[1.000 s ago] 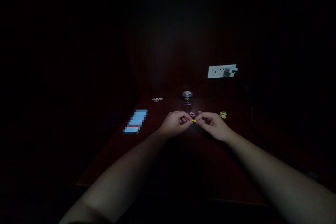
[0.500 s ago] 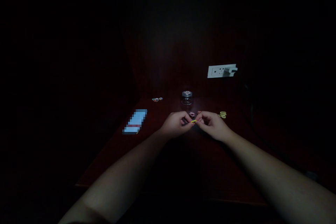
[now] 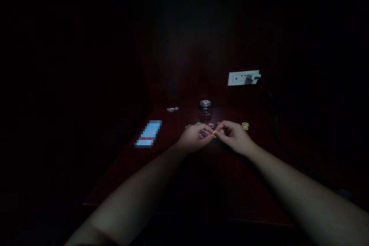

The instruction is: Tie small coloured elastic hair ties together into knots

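Observation:
My left hand (image 3: 194, 137) and my right hand (image 3: 236, 137) meet over the middle of the table, fingertips almost touching. Both pinch a small yellow hair tie (image 3: 214, 133), mostly hidden by the fingers. Pink hair ties (image 3: 211, 125) lie just beyond the fingertips. Behind my left hand, part of a green hair tie (image 3: 197, 123) shows. A small pile of yellow hair ties (image 3: 245, 126) rests right of my right hand. Farther back stands a clear round jar (image 3: 205, 108) with its lid on.
Several light-coloured hair ties (image 3: 172, 109) lie at the back left of the dark red table (image 3: 121, 184). A blurred-out phone (image 3: 148, 133) lies near the left edge. On the wall, a white socket (image 3: 243, 78) holds a plug; a dark cable runs down the right side.
The yellow hair tie has shifted slightly right and turned between the fingertips. My left fingers have moved a little right and lower, and green hair ties now show behind that hand.

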Demonstrator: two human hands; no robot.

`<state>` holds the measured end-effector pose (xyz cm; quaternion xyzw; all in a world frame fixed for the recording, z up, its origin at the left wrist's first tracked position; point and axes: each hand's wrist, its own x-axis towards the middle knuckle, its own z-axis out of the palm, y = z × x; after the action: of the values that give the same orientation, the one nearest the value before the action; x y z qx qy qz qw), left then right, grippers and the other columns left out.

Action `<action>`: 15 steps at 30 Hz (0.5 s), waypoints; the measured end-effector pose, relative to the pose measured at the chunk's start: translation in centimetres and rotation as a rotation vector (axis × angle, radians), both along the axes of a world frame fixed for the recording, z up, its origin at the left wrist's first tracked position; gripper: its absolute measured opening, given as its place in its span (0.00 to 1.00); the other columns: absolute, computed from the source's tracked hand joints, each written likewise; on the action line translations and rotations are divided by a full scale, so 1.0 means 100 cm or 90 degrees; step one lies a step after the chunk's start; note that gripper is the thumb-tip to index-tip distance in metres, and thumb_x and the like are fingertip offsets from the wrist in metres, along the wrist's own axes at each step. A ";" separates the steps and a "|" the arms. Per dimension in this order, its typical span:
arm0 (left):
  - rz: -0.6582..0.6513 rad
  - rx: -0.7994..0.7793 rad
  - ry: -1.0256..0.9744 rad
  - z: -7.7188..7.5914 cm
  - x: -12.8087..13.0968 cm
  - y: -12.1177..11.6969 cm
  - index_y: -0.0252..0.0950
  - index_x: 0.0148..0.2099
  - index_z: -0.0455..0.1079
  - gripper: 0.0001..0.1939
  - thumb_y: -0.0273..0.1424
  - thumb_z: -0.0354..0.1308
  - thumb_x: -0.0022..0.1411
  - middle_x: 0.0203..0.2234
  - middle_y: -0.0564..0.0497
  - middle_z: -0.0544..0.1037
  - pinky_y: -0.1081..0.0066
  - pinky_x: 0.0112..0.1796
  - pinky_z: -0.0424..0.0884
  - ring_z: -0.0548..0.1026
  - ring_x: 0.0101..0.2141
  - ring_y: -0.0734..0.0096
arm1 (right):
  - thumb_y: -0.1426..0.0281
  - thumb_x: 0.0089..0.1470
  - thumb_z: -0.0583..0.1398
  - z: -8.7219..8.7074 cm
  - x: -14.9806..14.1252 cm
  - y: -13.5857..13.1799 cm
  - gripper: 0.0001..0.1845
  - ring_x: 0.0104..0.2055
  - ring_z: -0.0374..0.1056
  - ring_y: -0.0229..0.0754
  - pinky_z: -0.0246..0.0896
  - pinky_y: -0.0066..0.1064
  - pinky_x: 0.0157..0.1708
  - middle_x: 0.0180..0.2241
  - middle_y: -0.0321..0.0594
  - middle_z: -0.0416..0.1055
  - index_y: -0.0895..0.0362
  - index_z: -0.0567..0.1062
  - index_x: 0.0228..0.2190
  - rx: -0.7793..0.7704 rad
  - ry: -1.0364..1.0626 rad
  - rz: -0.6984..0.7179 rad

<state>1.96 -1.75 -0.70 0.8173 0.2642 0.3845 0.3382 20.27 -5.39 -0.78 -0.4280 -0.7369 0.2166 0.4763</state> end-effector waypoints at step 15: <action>0.070 0.065 0.006 0.000 0.000 0.003 0.32 0.33 0.70 0.07 0.32 0.59 0.55 0.24 0.52 0.74 0.80 0.25 0.65 0.69 0.24 0.80 | 0.66 0.52 0.60 0.003 -0.005 -0.002 0.07 0.26 0.60 0.37 0.58 0.29 0.27 0.25 0.36 0.66 0.58 0.72 0.30 -0.011 0.022 0.031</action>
<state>2.00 -1.47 -0.70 0.8195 0.2905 0.4118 0.2728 19.73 -5.59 -0.50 -0.4100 -0.7369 0.2419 0.4800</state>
